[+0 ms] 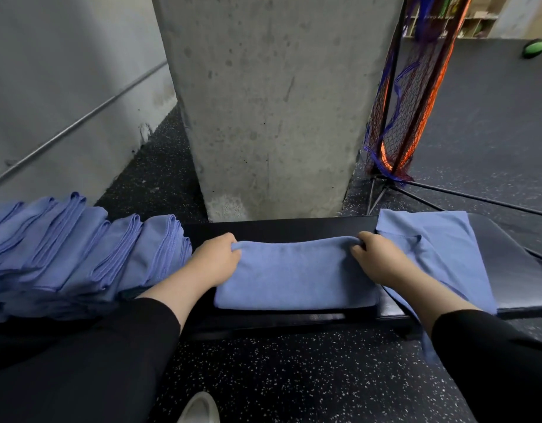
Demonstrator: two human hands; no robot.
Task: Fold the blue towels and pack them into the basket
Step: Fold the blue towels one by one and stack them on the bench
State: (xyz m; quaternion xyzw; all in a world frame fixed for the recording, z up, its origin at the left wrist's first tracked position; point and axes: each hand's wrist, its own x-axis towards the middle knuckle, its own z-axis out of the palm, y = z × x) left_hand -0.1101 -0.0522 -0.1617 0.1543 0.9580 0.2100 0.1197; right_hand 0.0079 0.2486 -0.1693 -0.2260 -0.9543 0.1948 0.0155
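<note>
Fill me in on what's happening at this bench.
A person is folding blue towels on a black bench. The left hand and right hand each grip a far corner of a folded towel. A row of folded towels lies at the left; an unfolded towel lies at the right. No basket is in view.

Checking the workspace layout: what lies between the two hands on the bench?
In the head view, a folded blue towel spans the gap; the left hand and right hand grip its far corners.
</note>
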